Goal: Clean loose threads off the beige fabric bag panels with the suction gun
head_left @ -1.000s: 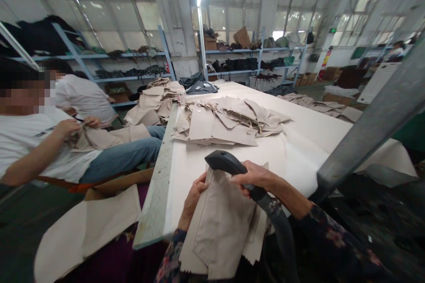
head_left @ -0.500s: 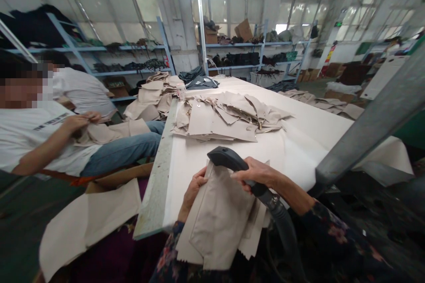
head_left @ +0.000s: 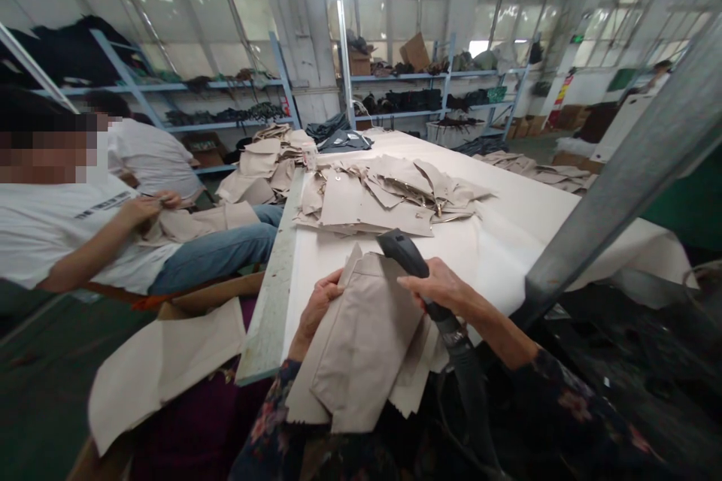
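Observation:
My left hand [head_left: 323, 302] grips the left edge of several beige fabric pieces [head_left: 361, 346], which hang over the near side of the table. My right hand [head_left: 443, 287] is wrapped round a black handheld tool [head_left: 403, 249] with a thick dark hose running down from it. The tool's head lies at the upper right corner of the fabric; whether it touches the cloth I cannot tell. Just beyond both hands, a heap of beige fabric pieces with metallic-looking edges [head_left: 372, 199] rests on the white table [head_left: 508, 229].
Left of the table, a seated person [head_left: 107, 218] handles beige cloth. A cardboard box [head_left: 214, 293] with beige fabric over it stands lower left. A slanted metal post [head_left: 614, 180] rises at the right. Dark garments [head_left: 344, 139] lie on the table's far end.
The tool's head has moved right and slightly up from the fabric's top left corner, uncovering more of its top edge. My left hand and the fabric have shifted slightly left and up.

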### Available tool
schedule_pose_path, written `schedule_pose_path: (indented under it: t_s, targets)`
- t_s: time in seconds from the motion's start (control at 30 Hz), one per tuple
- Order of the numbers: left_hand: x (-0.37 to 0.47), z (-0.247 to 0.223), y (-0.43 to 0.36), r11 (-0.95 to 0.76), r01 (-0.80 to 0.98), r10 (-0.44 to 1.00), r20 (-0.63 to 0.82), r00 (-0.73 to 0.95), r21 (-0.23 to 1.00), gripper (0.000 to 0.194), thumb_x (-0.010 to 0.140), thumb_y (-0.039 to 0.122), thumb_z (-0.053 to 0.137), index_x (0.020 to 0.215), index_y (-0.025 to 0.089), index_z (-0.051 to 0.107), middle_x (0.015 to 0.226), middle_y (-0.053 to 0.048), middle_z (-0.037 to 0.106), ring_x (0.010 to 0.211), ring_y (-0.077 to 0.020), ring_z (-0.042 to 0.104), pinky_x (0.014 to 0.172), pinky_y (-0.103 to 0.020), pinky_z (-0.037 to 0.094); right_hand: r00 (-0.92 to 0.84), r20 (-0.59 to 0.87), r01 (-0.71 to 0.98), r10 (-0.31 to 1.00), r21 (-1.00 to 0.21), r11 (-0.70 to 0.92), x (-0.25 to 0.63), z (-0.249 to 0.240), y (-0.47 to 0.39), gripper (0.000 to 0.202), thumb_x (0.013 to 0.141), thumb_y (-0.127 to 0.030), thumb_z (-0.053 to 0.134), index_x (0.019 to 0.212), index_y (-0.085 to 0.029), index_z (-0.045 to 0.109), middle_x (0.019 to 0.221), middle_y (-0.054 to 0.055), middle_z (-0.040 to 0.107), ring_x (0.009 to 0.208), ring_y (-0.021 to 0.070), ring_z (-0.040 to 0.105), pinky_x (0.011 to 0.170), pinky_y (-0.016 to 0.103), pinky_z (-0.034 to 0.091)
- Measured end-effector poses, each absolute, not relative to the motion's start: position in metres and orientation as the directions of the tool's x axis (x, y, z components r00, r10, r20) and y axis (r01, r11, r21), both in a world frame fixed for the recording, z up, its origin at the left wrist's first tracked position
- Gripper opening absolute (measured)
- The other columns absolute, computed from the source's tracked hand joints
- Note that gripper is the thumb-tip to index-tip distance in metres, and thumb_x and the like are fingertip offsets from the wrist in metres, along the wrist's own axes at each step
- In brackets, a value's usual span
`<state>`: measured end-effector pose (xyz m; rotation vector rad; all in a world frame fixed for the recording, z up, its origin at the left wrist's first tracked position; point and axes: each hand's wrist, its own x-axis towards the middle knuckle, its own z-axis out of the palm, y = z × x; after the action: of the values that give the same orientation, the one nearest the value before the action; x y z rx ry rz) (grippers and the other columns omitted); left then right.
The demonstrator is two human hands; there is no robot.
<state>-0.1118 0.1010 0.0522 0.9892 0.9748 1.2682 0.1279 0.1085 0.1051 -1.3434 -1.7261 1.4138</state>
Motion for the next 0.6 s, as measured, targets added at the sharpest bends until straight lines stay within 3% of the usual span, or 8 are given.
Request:
schedule_pose_path:
  t_s: [0.17, 0.23, 0.3, 0.37, 0.43, 0.53, 0.6]
  targets:
    - [-0.15, 0.132, 0.124, -0.104, -0.039, 0.991, 0.1, -0.088, 0.994, 0.054, 0.055, 0.017, 0.057, 0.107, 0.008, 0.07, 0.066, -0.002, 0.07, 0.053, -0.0163, 0.058, 0.05, -0.023, 0.043, -0.352, -0.187, 0.293, 0.917, -0.953, -0.082, 0.157, 0.118, 0.089, 0.029, 0.074, -0.039, 0.064, 0.06, -0.016, 0.052, 0.043, -0.001, 0.053, 0.037, 0.0098, 0.049, 0.038, 0.021, 0.04]
    - [-0.154, 0.166, 0.133, -0.22, 0.146, 0.967, 0.236, -0.1, 0.964, 0.053, 0.059, 0.015, 0.052, 0.109, 0.002, 0.068, 0.066, -0.002, 0.068, 0.055, -0.0138, 0.057, 0.054, -0.021, 0.041, -0.33, -0.211, 0.326, 0.92, -0.94, -0.099, 0.167, 0.116, 0.078, 0.03, 0.074, -0.039, 0.064, 0.061, -0.015, 0.053, 0.044, 0.0, 0.054, 0.037, 0.0101, 0.048, 0.038, 0.022, 0.04]
    - [-0.148, 0.19, 0.139, -0.398, 0.398, 0.888, 0.456, -0.058, 0.827, 0.05, 0.064, 0.012, 0.045, 0.107, -0.001, 0.067, 0.076, -0.003, 0.068, 0.067, -0.0151, 0.059, 0.066, -0.025, 0.044, -0.327, -0.22, 0.327, 0.919, -0.939, -0.108, 0.175, 0.112, 0.068, 0.032, 0.074, -0.042, 0.064, 0.06, -0.015, 0.052, 0.044, 0.0, 0.054, 0.038, 0.0107, 0.049, 0.04, 0.022, 0.041]
    - [-0.133, 0.196, 0.143, -0.517, 0.57, 0.802, 0.595, 0.061, 0.639, 0.047, 0.065, 0.012, 0.044, 0.104, 0.004, 0.069, 0.089, -0.005, 0.069, 0.083, -0.0201, 0.059, 0.079, -0.031, 0.044, -0.326, -0.208, 0.305, 0.922, -0.947, -0.106, 0.182, 0.106, 0.059, 0.033, 0.074, -0.043, 0.063, 0.059, -0.016, 0.052, 0.043, 0.0, 0.053, 0.039, 0.0112, 0.05, 0.041, 0.023, 0.041]
    - [-0.112, 0.181, 0.144, -0.554, 0.606, 0.794, 0.582, 0.178, 0.571, 0.044, 0.063, 0.012, 0.048, 0.1, 0.012, 0.071, 0.095, -0.006, 0.068, 0.091, -0.0239, 0.057, 0.088, -0.035, 0.042, -0.319, -0.19, 0.28, 0.929, -0.955, -0.099, 0.19, 0.102, 0.052, 0.031, 0.073, -0.043, 0.063, 0.063, -0.015, 0.054, 0.043, -0.001, 0.053, 0.039, 0.0116, 0.05, 0.041, 0.023, 0.041]
    - [-0.076, 0.129, 0.14, -0.47, 0.419, 0.88, 0.378, 0.287, 0.777, 0.037, 0.054, 0.007, 0.054, 0.084, 0.018, 0.074, 0.08, -0.005, 0.066, 0.081, -0.0235, 0.055, 0.089, -0.034, 0.04, -0.287, -0.187, 0.268, 0.94, -0.957, -0.109, 0.202, 0.094, 0.041, 0.028, 0.072, -0.041, 0.064, 0.071, -0.015, 0.054, 0.043, -0.003, 0.052, 0.038, 0.0115, 0.049, 0.04, 0.023, 0.04]
    - [-0.055, 0.088, 0.134, -0.415, 0.344, 0.895, 0.309, 0.322, 0.842, 0.026, 0.05, 0.006, 0.056, 0.066, 0.02, 0.071, 0.066, -0.004, 0.062, 0.066, -0.021, 0.053, 0.078, -0.032, 0.044, -0.282, -0.199, 0.268, 0.939, -0.956, -0.122, 0.21, 0.088, 0.034, 0.029, 0.073, -0.043, 0.064, 0.07, -0.016, 0.052, 0.042, -0.004, 0.051, 0.037, 0.0113, 0.049, 0.04, 0.022, 0.039]
